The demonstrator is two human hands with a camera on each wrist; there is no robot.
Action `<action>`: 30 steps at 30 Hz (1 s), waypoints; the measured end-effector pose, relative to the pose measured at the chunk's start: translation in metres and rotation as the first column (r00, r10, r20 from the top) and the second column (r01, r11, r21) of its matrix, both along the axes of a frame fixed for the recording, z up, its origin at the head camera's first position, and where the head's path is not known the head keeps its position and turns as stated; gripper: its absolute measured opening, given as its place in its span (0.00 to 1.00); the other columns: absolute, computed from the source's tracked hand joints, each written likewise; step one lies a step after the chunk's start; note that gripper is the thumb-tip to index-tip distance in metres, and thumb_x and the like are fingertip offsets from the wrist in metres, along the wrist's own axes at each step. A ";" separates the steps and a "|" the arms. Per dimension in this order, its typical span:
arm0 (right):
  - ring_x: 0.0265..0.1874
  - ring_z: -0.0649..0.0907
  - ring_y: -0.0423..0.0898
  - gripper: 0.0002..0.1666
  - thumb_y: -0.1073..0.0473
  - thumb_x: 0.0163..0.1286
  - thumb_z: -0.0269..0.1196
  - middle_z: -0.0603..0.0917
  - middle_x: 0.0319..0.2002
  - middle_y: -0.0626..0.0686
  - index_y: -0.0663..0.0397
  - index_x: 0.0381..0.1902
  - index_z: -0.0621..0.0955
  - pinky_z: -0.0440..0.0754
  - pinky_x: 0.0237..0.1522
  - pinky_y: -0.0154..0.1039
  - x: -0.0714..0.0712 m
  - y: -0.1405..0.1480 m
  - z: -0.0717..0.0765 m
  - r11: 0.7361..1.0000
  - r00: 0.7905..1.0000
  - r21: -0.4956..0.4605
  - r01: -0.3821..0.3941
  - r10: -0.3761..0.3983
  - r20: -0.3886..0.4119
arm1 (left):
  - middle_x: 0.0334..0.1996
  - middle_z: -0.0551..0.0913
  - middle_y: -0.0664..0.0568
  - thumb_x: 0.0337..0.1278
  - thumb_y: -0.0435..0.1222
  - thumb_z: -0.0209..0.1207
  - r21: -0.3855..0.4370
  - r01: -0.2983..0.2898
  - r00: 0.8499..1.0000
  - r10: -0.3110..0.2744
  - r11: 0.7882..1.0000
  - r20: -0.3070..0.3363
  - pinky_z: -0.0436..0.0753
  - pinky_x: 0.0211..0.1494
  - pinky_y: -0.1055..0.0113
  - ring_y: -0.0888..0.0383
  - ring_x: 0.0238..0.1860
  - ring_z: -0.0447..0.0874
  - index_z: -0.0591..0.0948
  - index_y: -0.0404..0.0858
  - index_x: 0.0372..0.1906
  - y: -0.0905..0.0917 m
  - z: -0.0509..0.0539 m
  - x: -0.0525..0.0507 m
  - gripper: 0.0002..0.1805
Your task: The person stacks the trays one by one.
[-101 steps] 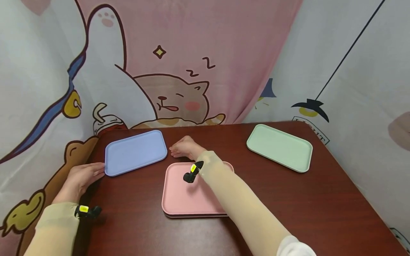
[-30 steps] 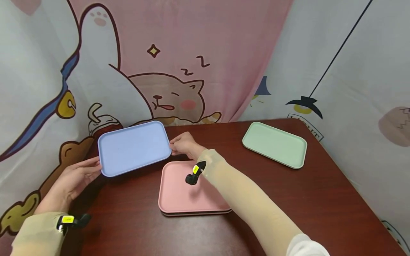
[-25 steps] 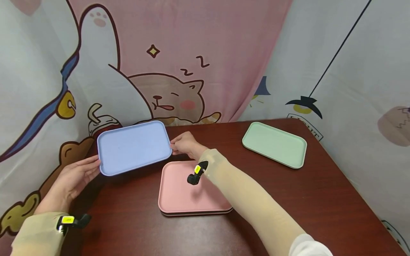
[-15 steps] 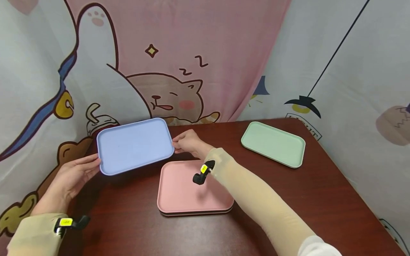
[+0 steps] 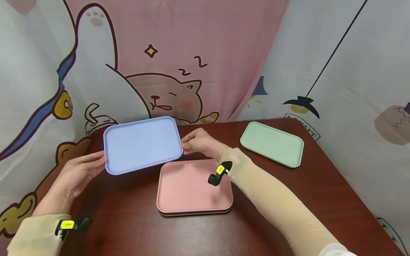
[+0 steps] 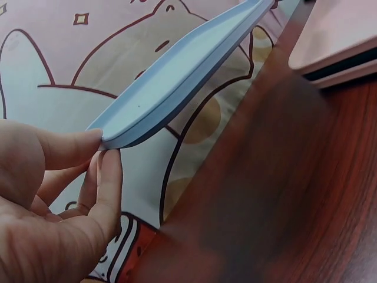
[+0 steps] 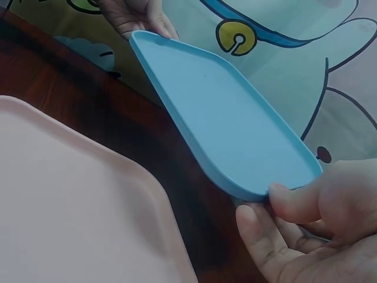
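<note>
A blue rectangular tray [image 5: 142,145] is held up off the table between both hands. My left hand [image 5: 77,174] pinches its left short edge; in the left wrist view the thumb lies on top of the rim and fingers sit beneath. At the opposite short edge, my right hand [image 5: 203,143] pinches the rim in the same way, as the right wrist view also shows. Just below and in front lies a pink tray [image 5: 194,186], on top of a stack with a dark layer under it [image 6: 347,65].
A pale green tray [image 5: 272,144] lies at the back right of the dark red-brown table [image 5: 134,227]. Behind the table hangs a cartoon-printed curtain [image 5: 205,42], close to its back edge.
Earlier the blue tray lay on the table with the hands at its ends. Both hands have gripped and lifted it, and it has moved rightward toward the pink stack.
</note>
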State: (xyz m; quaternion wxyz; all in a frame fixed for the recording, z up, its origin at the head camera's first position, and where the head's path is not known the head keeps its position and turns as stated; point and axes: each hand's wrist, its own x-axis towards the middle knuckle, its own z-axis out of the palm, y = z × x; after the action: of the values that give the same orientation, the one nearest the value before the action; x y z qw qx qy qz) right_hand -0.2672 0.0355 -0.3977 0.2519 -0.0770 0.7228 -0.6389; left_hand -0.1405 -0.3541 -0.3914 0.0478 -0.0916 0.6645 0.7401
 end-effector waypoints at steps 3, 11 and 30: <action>0.29 0.88 0.51 0.17 0.74 0.69 0.69 0.83 0.38 0.61 0.78 0.54 0.82 0.92 0.44 0.45 0.004 0.010 0.002 1.000 1.000 -0.002 -0.011 0.011 0.008 | 0.45 0.89 0.62 0.66 0.29 0.71 0.007 0.024 0.999 -0.024 1.000 -0.028 0.89 0.47 0.70 0.63 0.44 0.90 0.93 0.44 0.50 0.006 0.002 0.000 0.12; 0.29 0.88 0.51 0.14 0.75 0.69 0.69 0.85 0.35 0.62 0.77 0.51 0.82 0.92 0.43 0.46 0.015 0.036 0.005 0.999 0.999 -0.001 -0.045 0.045 0.018 | 0.46 0.89 0.61 0.67 0.31 0.71 -0.034 0.059 0.998 -0.059 0.998 -0.016 0.89 0.49 0.69 0.62 0.45 0.90 0.92 0.44 0.53 0.022 0.004 0.002 0.13; 0.28 0.89 0.51 0.13 0.78 0.68 0.68 0.88 0.33 0.64 0.80 0.49 0.81 0.90 0.47 0.56 0.041 0.095 0.009 0.993 0.992 -0.009 -0.121 0.121 0.039 | 0.53 0.87 0.52 0.69 0.34 0.69 -0.158 0.138 0.990 -0.137 0.978 0.019 0.86 0.57 0.64 0.60 0.50 0.89 0.74 0.22 0.71 0.065 -0.007 0.003 0.32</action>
State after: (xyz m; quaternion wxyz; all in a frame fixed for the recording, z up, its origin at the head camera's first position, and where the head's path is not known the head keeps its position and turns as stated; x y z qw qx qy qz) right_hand -0.2259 0.1306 -0.3882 0.3042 -0.1089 0.7094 -0.6264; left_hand -0.1378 -0.2895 -0.3980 0.0942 -0.0521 0.7261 0.6792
